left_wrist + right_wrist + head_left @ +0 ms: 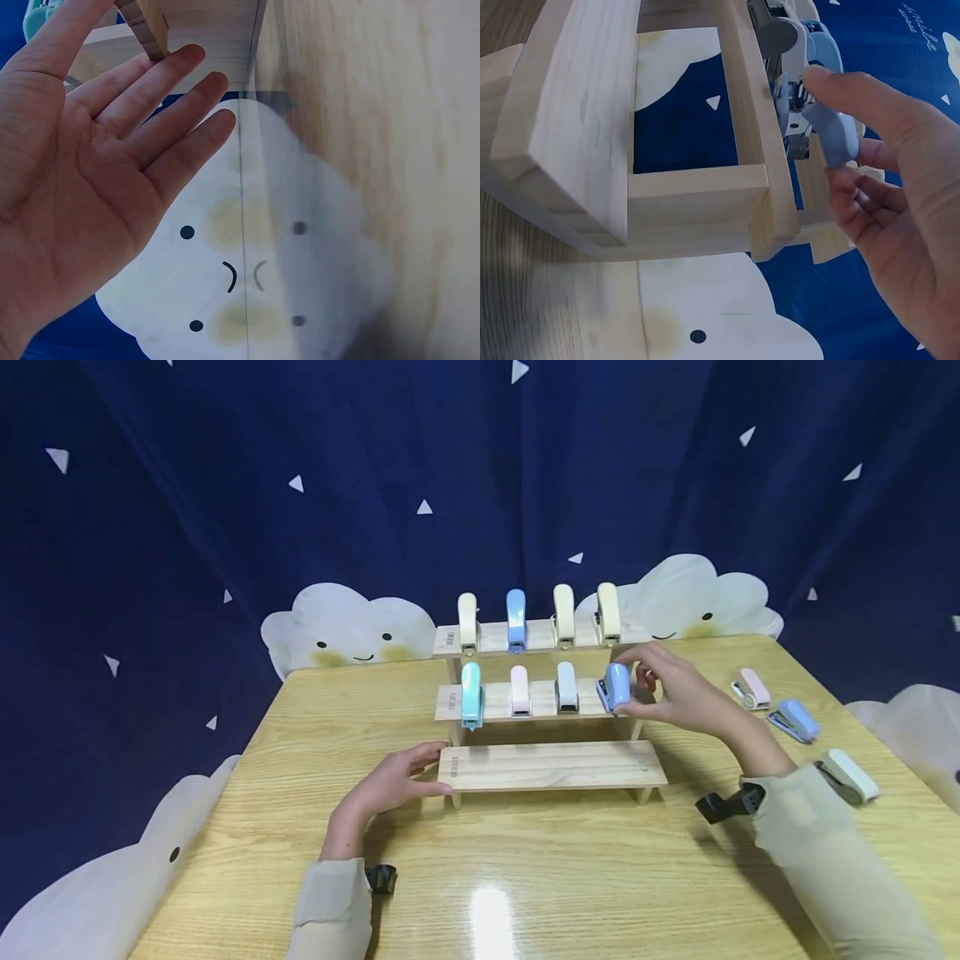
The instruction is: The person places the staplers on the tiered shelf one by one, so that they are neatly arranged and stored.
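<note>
- Your right hand [677,689] pinches the blue stapler [618,685] at the middle shelf's [542,695] right end.
- Best square it beside the grey stapler [567,685] before release.
- Your left hand [392,780], fingers extended, touches the bottom shelf [551,766]; brace lightly.

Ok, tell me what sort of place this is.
Probably an indoor tabletop set-up, perhaps a curtained-off corner: a navy cloud-patterned curtain hangs behind a wood-grain table, which bears a tiered wooden rack with small staplers lined up on its upper two shelves.
</note>
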Action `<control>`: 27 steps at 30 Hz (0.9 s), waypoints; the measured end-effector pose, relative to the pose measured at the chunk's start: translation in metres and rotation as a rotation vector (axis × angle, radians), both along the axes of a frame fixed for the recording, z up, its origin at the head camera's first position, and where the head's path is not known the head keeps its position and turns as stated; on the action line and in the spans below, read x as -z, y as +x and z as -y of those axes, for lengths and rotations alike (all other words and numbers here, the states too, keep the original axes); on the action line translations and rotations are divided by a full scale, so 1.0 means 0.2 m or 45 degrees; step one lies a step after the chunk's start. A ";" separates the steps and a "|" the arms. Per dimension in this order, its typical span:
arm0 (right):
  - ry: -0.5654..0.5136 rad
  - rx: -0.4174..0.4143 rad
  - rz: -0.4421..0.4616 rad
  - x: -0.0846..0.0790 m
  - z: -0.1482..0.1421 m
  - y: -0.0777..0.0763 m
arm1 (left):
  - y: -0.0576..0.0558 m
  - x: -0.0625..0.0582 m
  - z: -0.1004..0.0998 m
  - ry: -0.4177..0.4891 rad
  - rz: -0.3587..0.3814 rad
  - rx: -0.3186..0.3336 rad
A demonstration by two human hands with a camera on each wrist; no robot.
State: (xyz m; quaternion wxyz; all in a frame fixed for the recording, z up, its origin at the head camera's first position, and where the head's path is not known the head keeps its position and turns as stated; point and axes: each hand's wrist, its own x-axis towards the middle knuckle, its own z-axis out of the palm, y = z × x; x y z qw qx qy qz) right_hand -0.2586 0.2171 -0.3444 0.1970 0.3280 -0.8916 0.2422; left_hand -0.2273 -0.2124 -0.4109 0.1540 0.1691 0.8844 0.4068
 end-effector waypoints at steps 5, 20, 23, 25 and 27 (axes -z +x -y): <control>0.033 0.026 0.024 0.01 0.02 -0.01 | -0.01 0.01 0.00 -0.009 0.004 -0.004; 0.084 0.022 0.031 0.01 0.02 -0.03 | -0.01 0.01 0.00 -0.001 0.008 -0.002; 0.069 0.009 0.051 0.01 0.02 -0.03 | -0.01 0.01 0.00 0.002 0.009 -0.005; 0.051 -0.001 0.061 0.00 0.00 -0.02 | -0.01 0.01 0.00 0.002 0.013 -0.007; 0.035 0.000 0.065 0.00 -0.01 -0.01 | -0.01 0.01 0.00 -0.003 0.013 -0.009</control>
